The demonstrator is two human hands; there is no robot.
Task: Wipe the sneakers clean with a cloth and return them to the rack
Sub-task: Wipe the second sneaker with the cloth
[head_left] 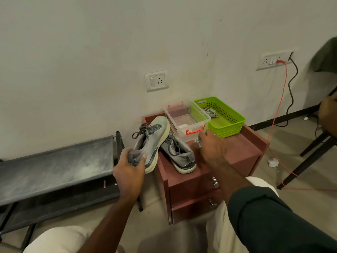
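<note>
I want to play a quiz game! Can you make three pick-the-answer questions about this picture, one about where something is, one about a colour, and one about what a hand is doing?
1. Where is the second sneaker?
A. on the cabinet
B. on the rack
C. in the basket

2. What colour is the basket?
A. red
B. green
C. blue

3. What is the left hand doing?
A. resting flat
B. pointing
C. holding a sneaker

Answers: 1 A, it lies on the cabinet top. 2 B, its walls are bright green. 3 C, its fingers wrap the heel.
</note>
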